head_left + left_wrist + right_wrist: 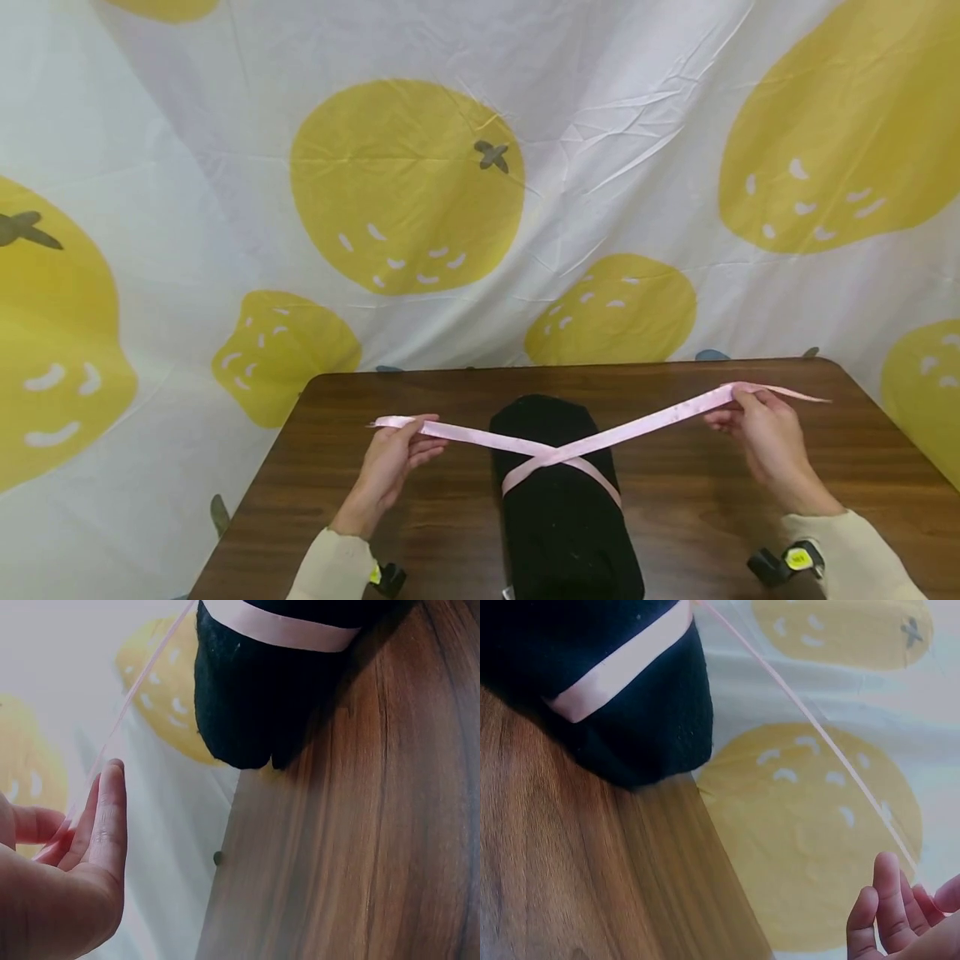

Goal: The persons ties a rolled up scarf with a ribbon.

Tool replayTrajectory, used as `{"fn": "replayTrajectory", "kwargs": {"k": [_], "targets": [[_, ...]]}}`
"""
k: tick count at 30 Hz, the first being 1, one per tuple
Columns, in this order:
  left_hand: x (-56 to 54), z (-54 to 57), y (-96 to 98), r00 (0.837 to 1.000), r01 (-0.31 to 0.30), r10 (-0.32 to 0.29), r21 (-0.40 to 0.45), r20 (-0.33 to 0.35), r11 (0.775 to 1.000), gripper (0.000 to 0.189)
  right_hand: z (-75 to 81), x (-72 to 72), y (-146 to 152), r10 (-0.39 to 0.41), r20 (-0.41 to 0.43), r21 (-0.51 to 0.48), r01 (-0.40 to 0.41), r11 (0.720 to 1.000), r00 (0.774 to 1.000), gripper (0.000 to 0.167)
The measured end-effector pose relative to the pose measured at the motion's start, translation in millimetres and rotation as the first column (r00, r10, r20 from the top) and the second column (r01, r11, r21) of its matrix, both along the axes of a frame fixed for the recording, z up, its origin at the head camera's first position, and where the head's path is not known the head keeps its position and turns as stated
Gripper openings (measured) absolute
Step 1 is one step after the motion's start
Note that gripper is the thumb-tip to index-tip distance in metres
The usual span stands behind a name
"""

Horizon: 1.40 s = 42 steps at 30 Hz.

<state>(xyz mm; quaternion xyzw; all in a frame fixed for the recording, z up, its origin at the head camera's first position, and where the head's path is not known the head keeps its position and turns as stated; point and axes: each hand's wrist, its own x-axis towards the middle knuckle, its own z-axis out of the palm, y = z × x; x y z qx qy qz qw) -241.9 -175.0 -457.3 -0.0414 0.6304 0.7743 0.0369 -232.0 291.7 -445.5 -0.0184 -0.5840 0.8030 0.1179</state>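
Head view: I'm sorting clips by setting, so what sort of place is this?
Probably a makeshift indoor work or filming spot: a wood-grain table stands before a hanging fruit-print cloth, and on the table lies a black bundle crossed by a pink ribbon.

Soft light, mild gloss, deep blacks.
From here, the cloth (630,158) shines palest along its upper-right creases, the pink ribbon (645,428) catches a gloss, and the black bundle (562,533) swallows detail. In the left wrist view a dark shadow hugs the bundle. Both wrist views look dimmer and hazy, the printed fruit (802,847) soft-edged.
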Motion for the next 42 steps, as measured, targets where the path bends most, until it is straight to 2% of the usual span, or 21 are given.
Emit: {"fn": "replayTrajectory", "kwargs": {"k": [3, 8, 14, 19, 26, 30, 35, 42], "targets": [[0.5, -0.3, -3.2, 1.000, -0.003, 0.003, 0.006, 0.010, 1.000, 0.036, -2.9, -0.7, 6.8, 0.009, 0.031, -0.023, -0.008, 1.000, 0.999, 0.020], [1.1, -3.4, -9.8, 0.999, 0.006, -0.006, 0.010, 0.038, 1.000, 0.038, -10.6, 0.5, 17.6, 0.045, 0.064, -0.041, -0.043, 0.998, 0.997, 0.029], [0.2, -8.2, -16.6, 0.997, 0.026, -0.032, 0.100, 0.066, 0.995, 0.041, -19.1, 2.7, 25.7, 0.102, 0.136, -0.083, -0.091, 0.992, 0.985, 0.041], [-0.4, -13.1, -22.1, 0.995, 0.034, -0.051, 0.177, 0.091, 0.984, 0.041, -27.4, 5.1, 30.8, 0.135, 0.177, -0.089, -0.121, 0.989, 0.975, 0.042], [-1.3, -24.4, -28.5, 0.989, 0.078, -0.093, 0.132, 0.112, 0.988, 0.043, -38.8, 7.3, 34.5, 0.157, 0.224, -0.021, -0.156, 0.988, 0.962, 0.043], [-1.0, -31.2, -32.7, 0.983, 0.125, -0.138, 0.112, 0.118, 0.986, 0.044, -43.5, 8.7, 34.3, 0.160, 0.267, 0.024, -0.172, 0.985, 0.950, 0.040], [-1.2, -38.7, -38.7, 0.973, 0.186, -0.197, 0.094, 0.119, 0.978, 0.044, -46.0, 11.1, 35.0, 0.151, 0.271, 0.055, -0.172, 0.984, 0.951, 0.035], [-2.8, -42.2, -41.5, 0.966, 0.197, -0.202, 0.049, 0.162, 0.979, 0.041, -46.6, 13.7, 41.0, 0.096, 0.314, 0.091, -0.131, 0.987, 0.945, 0.017]]}}
